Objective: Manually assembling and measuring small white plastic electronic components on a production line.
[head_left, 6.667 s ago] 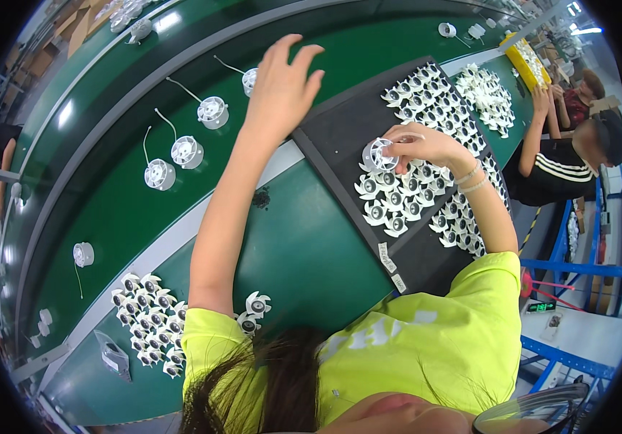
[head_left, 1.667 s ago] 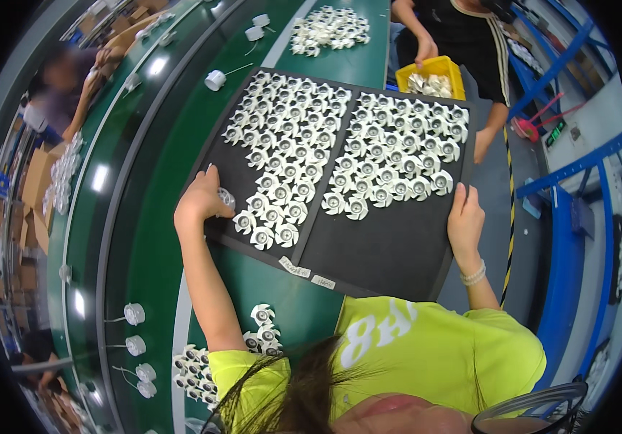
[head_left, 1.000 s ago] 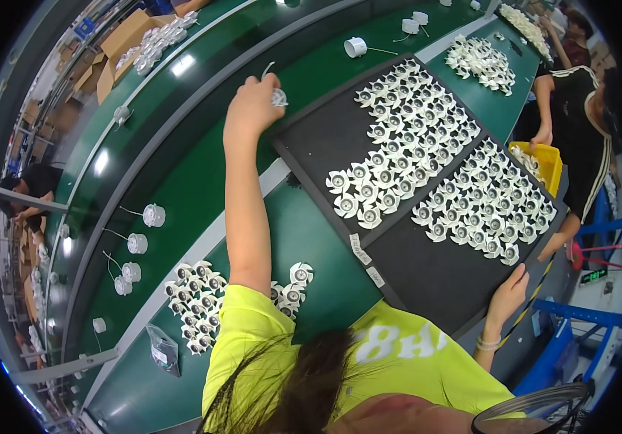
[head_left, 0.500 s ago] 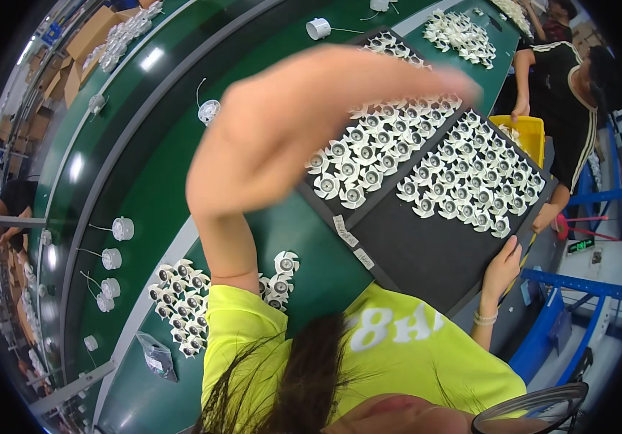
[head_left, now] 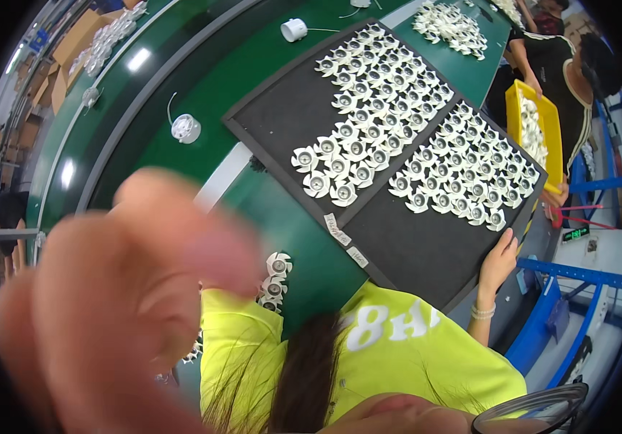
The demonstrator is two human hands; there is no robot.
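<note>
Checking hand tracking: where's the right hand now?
Head view, right side: the right hand rests on the near edge of the right black tray, empty.

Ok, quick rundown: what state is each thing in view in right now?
Left hand: raised close to the camera, blurred, grip unclear.
Right hand: open, resting on the right black tray's edge.
Left black tray: partly filled with white parts.
Right black tray: partly filled.
Yellow bin: holding white parts.
</note>
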